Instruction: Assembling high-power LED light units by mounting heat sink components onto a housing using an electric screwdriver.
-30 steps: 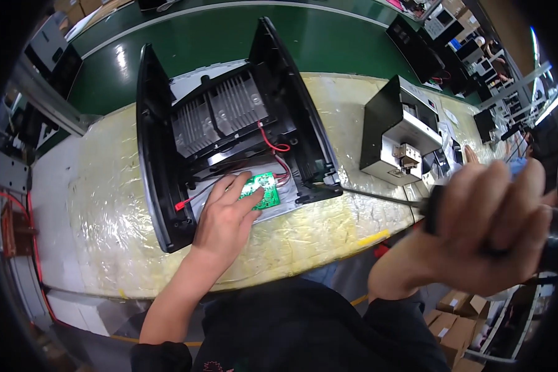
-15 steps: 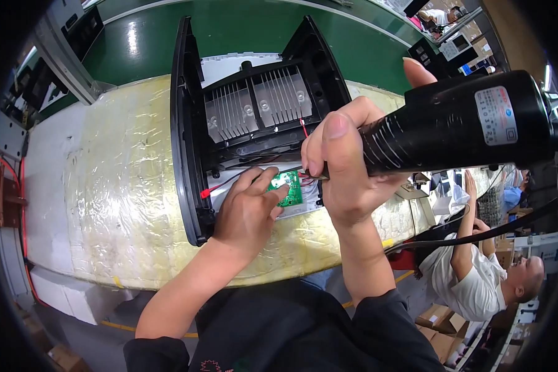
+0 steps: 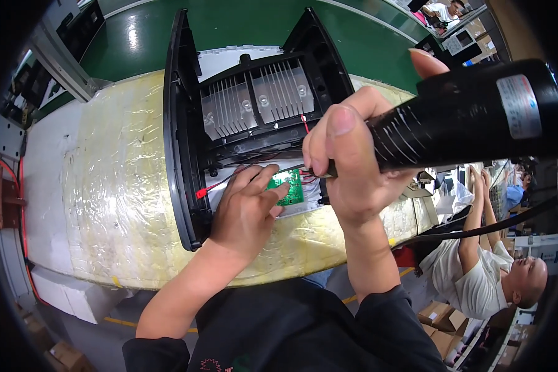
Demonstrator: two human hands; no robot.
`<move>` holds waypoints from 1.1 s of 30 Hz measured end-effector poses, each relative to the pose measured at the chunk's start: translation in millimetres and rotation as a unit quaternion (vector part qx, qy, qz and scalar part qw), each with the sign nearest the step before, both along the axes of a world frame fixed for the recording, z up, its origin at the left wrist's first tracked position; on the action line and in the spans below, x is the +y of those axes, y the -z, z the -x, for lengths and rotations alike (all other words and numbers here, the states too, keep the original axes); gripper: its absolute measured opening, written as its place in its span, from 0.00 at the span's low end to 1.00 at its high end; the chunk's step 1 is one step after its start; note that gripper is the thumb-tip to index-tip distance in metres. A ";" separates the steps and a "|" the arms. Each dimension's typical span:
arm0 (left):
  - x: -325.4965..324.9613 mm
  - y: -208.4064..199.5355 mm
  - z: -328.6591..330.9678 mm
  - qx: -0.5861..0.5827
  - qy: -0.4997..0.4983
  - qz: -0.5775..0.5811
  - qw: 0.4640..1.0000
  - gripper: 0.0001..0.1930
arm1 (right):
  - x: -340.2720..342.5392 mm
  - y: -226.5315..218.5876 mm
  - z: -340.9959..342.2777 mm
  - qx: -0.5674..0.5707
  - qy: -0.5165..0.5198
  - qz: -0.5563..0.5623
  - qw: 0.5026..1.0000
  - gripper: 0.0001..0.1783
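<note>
Touching circuit board, glossy bench, cartons

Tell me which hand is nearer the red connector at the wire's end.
Left. The left hand is just right of the red connector, fingers over the green circuit board; the right hand is farther right, its grip around a black power tool.

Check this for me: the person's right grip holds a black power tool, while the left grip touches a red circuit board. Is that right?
Not quite: the circuit board is green, not red, as the head view shows. The right grip does hold a black power tool, and the left grip does touch the board.
</note>
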State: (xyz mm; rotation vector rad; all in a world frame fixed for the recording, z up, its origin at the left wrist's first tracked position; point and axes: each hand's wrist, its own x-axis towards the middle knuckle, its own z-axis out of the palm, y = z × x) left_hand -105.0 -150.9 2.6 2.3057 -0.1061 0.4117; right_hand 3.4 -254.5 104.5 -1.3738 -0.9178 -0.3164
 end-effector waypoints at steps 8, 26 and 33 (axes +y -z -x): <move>-0.7 -6.5 4.9 0.012 -0.006 0.006 1.000 0.18 | -0.5 2.1 5.3 0.056 -0.029 0.029 0.998 0.17; 18.9 20.5 -9.2 -0.009 0.057 0.001 0.998 0.18 | 3.4 -5.3 13.7 0.111 -0.011 -0.173 0.979 0.36; 56.0 39.9 -0.9 -0.026 0.103 -0.012 0.994 0.14 | -104.4 -38.6 8.2 -0.018 0.219 -0.248 0.943 0.17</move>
